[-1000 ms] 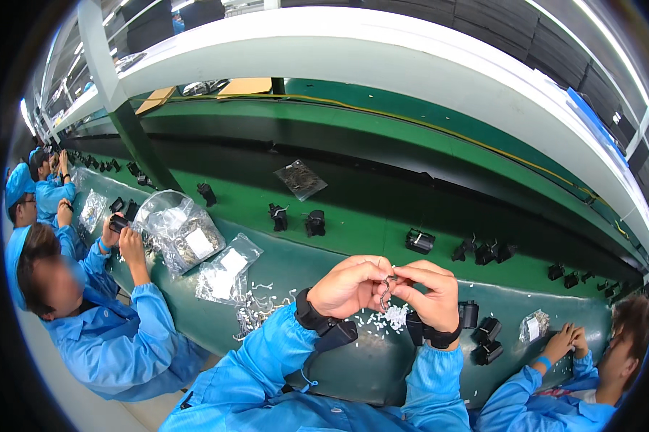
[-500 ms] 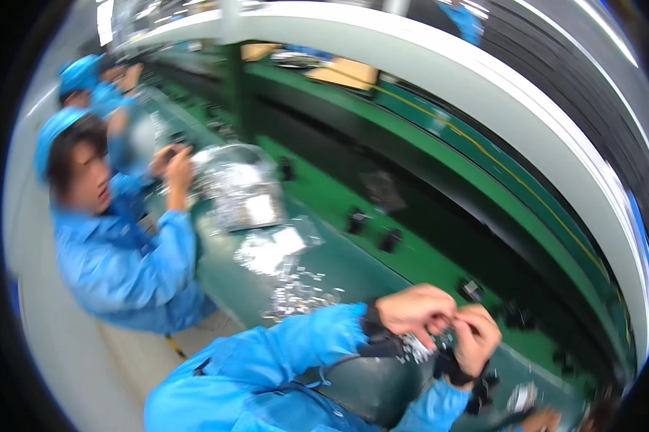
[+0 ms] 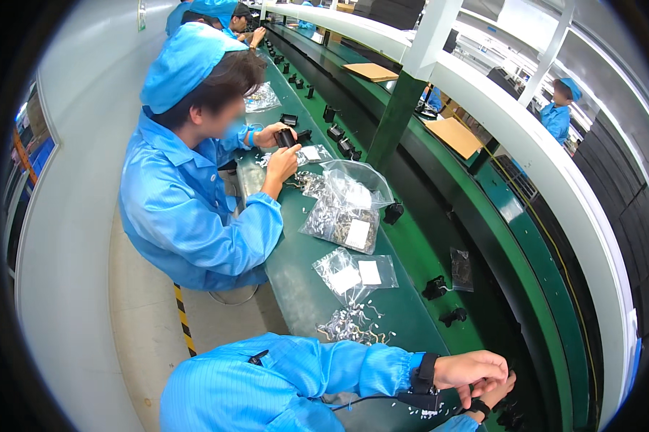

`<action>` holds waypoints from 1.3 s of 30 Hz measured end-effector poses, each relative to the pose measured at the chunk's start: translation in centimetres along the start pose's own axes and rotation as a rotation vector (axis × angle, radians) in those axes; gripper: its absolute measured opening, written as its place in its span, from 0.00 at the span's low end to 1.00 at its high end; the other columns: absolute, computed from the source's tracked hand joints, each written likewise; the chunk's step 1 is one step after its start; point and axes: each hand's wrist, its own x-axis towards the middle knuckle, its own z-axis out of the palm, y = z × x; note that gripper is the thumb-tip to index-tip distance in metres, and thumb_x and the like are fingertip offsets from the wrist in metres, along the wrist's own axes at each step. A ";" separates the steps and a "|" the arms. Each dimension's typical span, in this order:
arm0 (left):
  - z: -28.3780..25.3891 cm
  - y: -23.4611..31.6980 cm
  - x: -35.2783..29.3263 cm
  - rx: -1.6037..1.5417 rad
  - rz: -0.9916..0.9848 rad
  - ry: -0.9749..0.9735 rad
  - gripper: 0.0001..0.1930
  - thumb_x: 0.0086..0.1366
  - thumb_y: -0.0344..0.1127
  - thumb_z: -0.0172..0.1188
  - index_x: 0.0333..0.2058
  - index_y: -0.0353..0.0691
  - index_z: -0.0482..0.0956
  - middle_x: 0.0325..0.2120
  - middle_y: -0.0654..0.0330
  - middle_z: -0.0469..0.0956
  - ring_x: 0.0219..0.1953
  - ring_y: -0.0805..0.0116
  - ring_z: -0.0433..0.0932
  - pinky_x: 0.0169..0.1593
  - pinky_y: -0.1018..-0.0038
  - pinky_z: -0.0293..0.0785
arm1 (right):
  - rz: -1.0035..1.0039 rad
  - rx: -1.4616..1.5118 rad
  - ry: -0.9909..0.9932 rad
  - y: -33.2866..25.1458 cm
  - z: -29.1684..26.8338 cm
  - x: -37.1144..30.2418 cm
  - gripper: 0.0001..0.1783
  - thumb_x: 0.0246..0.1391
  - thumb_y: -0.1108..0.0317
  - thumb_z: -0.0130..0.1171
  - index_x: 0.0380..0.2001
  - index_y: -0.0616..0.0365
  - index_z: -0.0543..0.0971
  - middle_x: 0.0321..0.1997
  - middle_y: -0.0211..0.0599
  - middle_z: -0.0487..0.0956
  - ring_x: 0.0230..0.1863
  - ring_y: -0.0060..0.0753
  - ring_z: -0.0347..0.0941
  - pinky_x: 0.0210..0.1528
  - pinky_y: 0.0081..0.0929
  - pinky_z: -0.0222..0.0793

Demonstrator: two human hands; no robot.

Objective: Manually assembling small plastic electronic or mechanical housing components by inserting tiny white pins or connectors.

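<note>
Here, the bare left hand (image 3: 470,369) overlaps the bare right hand (image 3: 494,395); whether either grip holds anything cannot be told. Small white pieces (image 3: 428,413) lie scattered nearby on the smooth green bench (image 3: 411,309).

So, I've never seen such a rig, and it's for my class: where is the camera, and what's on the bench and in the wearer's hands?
There is no robot here. The camera sits on a person's head, looking down; its fisheye lens bends straight edges. At the lower right are that person's bare left hand and right hand, with black bands at the wrists. They overlap, so I can't tell whether they hold anything. On the green bench lie clear bags with white labels, a loose pile of small pieces and, near the hands, scattered white bits. Black parts sit beyond. Further up, a co-worker holds a black piece.
</note>
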 end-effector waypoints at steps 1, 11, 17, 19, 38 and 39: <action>0.0 0.0 0.0 0.001 0.006 -0.002 0.13 0.74 0.45 0.53 0.45 0.41 0.74 0.28 0.66 0.71 0.27 0.80 0.74 0.24 0.74 0.82 | -0.005 -0.001 0.003 -0.2 0.1 0.3 0.32 0.61 0.65 0.61 0.66 0.61 0.64 0.59 0.57 0.74 0.61 0.51 0.72 0.62 0.43 0.69; -0.7 -0.9 0.6 0.232 0.257 0.052 0.10 0.75 0.41 0.54 0.43 0.39 0.72 0.31 0.65 0.70 0.31 0.78 0.76 0.26 0.79 0.78 | 0.079 0.111 0.184 -3.0 -3.2 -1.9 0.18 0.76 0.60 0.43 0.57 0.63 0.64 0.58 0.50 0.76 0.49 0.36 0.80 0.54 0.32 0.76; -3.8 -3.9 3.8 0.582 0.376 0.466 0.28 0.77 0.49 0.51 0.69 0.43 0.59 0.66 0.54 0.63 0.60 0.59 0.68 0.57 0.61 0.74 | 0.010 0.796 0.330 -13.9 -9.7 -6.1 0.31 0.59 0.66 0.72 0.58 0.66 0.67 0.60 0.55 0.78 0.54 0.48 0.78 0.55 0.42 0.78; -3.7 -2.2 3.4 0.169 0.098 0.161 0.34 0.79 0.61 0.41 0.73 0.45 0.54 0.68 0.54 0.60 0.61 0.58 0.68 0.56 0.62 0.76 | -0.201 1.150 0.200 -16.1 -9.6 -7.1 0.34 0.61 0.66 0.69 0.62 0.65 0.62 0.67 0.54 0.74 0.57 0.49 0.76 0.59 0.42 0.76; -9.1 3.1 0.9 0.060 0.150 0.328 0.33 0.81 0.57 0.42 0.69 0.34 0.60 0.46 0.61 0.75 0.41 0.77 0.75 0.42 0.77 0.76 | -0.233 1.061 0.101 -23.6 -0.5 -7.2 0.30 0.74 0.47 0.49 0.61 0.61 0.57 0.69 0.50 0.72 0.54 0.44 0.77 0.51 0.33 0.78; -9.1 2.0 1.8 -0.020 0.212 0.362 0.31 0.82 0.55 0.42 0.69 0.34 0.60 0.45 0.61 0.74 0.40 0.78 0.74 0.40 0.79 0.75 | -0.164 1.183 0.122 -23.5 -0.3 -7.1 0.25 0.74 0.54 0.52 0.60 0.64 0.63 0.63 0.50 0.76 0.51 0.41 0.78 0.48 0.29 0.77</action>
